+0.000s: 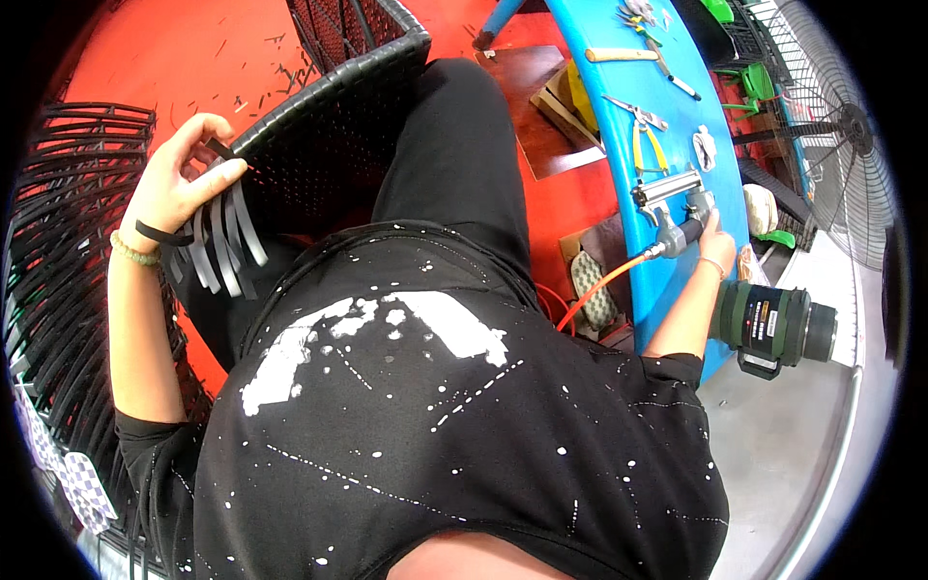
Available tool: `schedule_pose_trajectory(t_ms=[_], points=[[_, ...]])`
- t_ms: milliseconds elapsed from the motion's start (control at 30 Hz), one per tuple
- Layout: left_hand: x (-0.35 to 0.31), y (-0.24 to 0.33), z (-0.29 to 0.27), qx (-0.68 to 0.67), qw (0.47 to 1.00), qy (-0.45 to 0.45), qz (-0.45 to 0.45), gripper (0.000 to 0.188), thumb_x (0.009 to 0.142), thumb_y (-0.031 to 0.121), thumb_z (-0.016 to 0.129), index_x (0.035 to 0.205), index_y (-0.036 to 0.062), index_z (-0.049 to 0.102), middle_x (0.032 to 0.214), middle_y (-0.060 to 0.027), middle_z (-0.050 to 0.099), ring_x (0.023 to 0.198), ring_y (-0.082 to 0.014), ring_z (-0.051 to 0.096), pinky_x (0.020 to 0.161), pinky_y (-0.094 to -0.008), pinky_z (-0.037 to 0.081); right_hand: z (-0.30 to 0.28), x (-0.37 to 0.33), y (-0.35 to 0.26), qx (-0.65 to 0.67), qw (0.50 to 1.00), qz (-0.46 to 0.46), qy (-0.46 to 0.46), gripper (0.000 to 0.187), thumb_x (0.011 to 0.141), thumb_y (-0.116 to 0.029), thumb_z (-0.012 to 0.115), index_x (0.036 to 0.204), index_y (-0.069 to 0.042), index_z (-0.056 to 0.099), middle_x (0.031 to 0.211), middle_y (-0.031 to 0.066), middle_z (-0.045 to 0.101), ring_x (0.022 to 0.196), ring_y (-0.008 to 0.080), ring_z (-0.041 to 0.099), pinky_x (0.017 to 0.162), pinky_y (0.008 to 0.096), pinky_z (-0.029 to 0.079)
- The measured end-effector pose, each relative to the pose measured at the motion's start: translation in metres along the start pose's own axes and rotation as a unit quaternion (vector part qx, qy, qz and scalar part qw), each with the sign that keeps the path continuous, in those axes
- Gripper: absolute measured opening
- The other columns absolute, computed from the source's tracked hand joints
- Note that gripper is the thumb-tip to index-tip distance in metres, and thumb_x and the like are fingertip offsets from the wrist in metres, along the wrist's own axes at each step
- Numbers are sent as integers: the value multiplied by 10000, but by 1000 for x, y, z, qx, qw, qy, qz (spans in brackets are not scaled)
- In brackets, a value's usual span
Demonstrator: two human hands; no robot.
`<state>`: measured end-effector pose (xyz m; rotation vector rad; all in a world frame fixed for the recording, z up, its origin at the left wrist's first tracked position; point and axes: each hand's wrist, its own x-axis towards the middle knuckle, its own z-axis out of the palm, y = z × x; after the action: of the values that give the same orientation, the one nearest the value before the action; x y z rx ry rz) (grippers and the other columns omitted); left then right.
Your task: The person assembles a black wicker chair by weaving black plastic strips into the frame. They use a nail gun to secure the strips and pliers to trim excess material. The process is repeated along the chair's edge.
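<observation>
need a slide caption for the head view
Left hand pinching grey and black strips beside a black woven piece, right hand at an air tool by a blue table.

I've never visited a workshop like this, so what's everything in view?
Woven piece: one, black, against the lap
Strips: several, grey and black, left
Curved frames: many, black, far left
Floor: one, red, below
Table: one, blue, right
Pneumatic fastening gun: one, silver and black, at table
Hose: one, orange, joined to gun
Hammer: one, wooden-handled, on table
Pliers: at least one, yellow-handled, on table
Fan: one, dark, upper right
Lens-shaped cylinder: one, green and black, right
Hands: two, bare; left holding strips, right at gun
</observation>
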<state>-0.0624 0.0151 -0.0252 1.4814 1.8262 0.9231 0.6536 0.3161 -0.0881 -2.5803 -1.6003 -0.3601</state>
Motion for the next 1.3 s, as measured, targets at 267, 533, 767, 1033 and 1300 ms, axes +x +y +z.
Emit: schedule_pose_trajectory(t_ms=[267, 533, 767, 1033, 1300], points=[[-3, 11, 0, 45, 988, -92, -120, 466, 831, 238, 757, 1210, 17, 599, 991, -3, 626, 911, -85, 559, 852, -259, 461, -31, -47, -145, -80, 963, -250, -62, 979, 801, -852, 390, 1307, -40, 599, 1320, 225, 592, 1225, 384, 566, 1039, 565, 384], [1, 11, 2, 80, 983, -99, -129, 340, 822, 297, 798, 990, 33, 664, 814, 23, 632, 768, -63, 565, 713, -244, 478, -7, -32, -151, -66, 955, -254, -137, 991, 670, -845, 611, 1115, 37, 687, 1067, 277, 689, 1046, 398, 666, 930, 469, 486], [-2, 10, 2, 103, 984, -98, -110, 398, 792, 387, 809, 875, 31, 652, 736, -5, 611, 703, -103, 551, 680, -268, 465, -29, -23, -155, 191, 950, -236, -74, 674, 858, -557, 672, 1175, 38, 661, 1022, 184, 709, 959, 267, 679, 886, 370, 503], [0, 9, 0, 99, 985, -109, -84, 391, 796, 382, 806, 875, 32, 650, 752, -1, 622, 721, -97, 551, 691, -267, 465, -152, -187, -288, 376, 678, -631, 36, 645, 681, -138, 875, 1262, -30, 615, 1188, 127, 667, 1114, 269, 626, 1006, 376, 457], [-1, 10, -1, 88, 986, -108, -96, 409, 795, 399, 802, 853, 29, 637, 702, 19, 561, 675, -93, 505, 648, -271, 438, -187, -260, -376, 320, 506, -797, 73, 647, 641, -277, 835, 1243, -141, 640, 1070, 40, 660, 1014, 247, 621, 906, 390, 436]])
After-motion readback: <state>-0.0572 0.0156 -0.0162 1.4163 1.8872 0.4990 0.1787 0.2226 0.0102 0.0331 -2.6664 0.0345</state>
